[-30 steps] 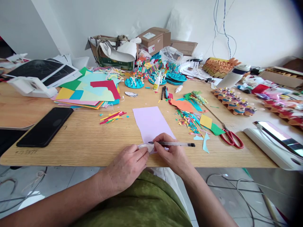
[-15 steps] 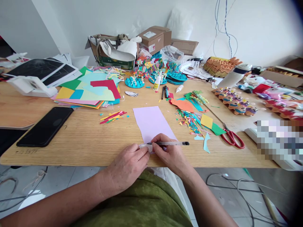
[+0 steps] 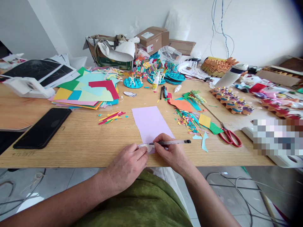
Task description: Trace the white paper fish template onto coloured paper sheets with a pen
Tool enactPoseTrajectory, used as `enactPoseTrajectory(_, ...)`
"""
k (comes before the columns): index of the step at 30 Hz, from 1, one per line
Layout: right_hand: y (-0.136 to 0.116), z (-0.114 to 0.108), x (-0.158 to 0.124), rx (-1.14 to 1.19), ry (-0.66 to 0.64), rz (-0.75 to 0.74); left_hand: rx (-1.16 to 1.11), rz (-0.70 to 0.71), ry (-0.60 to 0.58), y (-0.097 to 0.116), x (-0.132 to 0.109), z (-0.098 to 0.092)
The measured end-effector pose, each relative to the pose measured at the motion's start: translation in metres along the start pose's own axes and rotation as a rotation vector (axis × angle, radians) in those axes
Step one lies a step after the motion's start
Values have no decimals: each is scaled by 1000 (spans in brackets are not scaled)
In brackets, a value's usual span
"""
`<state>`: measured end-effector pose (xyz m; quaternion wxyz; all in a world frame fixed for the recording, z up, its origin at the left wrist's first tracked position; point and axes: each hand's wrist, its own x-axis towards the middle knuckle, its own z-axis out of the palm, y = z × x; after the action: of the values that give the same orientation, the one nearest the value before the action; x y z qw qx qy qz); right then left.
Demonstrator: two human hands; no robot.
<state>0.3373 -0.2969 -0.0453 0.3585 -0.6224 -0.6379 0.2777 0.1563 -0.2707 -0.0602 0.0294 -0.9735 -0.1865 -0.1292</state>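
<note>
head camera view: two bare hands meet at the near edge of a wooden table (image 3: 90, 138), over a lilac sheet of paper (image 3: 151, 123) that lies flat with its far end bare. the right hand (image 3: 170, 151) grips a slim pen (image 3: 181, 142) between thumb and fingers; the pen lies almost level, its dark cap end out to the right and its tip at a small white paper cutout (image 3: 146, 146). that cutout rests on the near end of the lilac sheet, partly covered by the fingers of the left hand (image 3: 127, 162). these fingers are bent and close together, touching the cutout; whether they pinch it or only press it down, i cannot tell. a loose bunch of coloured paper strips (image 3: 111, 117) lies left of the sheet, and further left is a black phone (image 3: 42, 127). right of the sheet are a heap of paper scraps (image 3: 189, 121), a yellow paper piece (image 3: 204, 120) and red-handled scissors (image 3: 229, 137). beyond the sheet's far edge, several markers (image 3: 163, 92) lie side by side near an upright glue bottle (image 3: 155, 83), and another white cutout (image 3: 130, 94) lies to their left.
</note>
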Motion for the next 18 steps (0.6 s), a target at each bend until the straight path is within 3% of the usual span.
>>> enactPoseTrajectory(18, 4, -8, -3, 34, -27, 43, -59, 22, -53, -4, 5, -3)
